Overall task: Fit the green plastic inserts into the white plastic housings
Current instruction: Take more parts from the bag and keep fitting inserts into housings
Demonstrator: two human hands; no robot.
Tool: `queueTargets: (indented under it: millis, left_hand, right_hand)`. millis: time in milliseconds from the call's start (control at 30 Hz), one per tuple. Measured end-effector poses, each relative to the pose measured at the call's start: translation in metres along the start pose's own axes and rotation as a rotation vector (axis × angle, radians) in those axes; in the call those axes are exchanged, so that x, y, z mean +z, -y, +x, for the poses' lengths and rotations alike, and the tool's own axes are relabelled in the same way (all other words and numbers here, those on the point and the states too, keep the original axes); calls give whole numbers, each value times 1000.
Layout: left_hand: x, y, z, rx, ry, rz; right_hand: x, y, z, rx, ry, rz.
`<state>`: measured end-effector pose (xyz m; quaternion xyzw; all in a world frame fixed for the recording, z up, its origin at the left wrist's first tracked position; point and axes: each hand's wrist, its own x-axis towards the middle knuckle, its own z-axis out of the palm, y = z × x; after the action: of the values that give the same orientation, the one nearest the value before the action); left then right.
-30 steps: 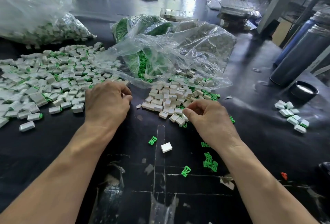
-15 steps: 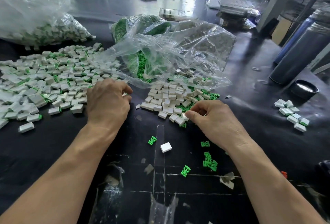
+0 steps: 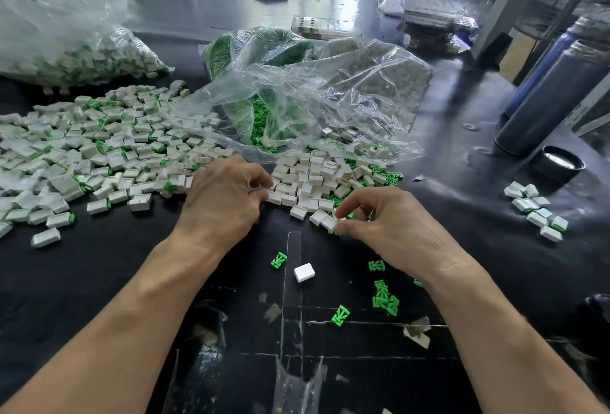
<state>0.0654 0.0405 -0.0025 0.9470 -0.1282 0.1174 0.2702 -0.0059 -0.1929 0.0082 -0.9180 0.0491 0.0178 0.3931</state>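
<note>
Left hand (image 3: 224, 199) has slid right to the housing pile (image 3: 317, 179), fingers curled, hold unclear; right hand (image 3: 379, 225) pinches a white housing (image 3: 339, 219).

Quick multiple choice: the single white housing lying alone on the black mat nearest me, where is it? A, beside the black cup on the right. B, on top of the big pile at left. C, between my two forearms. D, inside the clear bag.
C: the lone housing lies on the mat between the forearms, below the left hand and right hand.
</note>
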Motion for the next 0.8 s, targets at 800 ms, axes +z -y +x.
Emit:
queueTargets:
  millis: [800]
  left_hand:
    - [-3,-13,-7,-73,42,-263]
  right_hand:
    - [5,8,-2,-33,-59,-176]
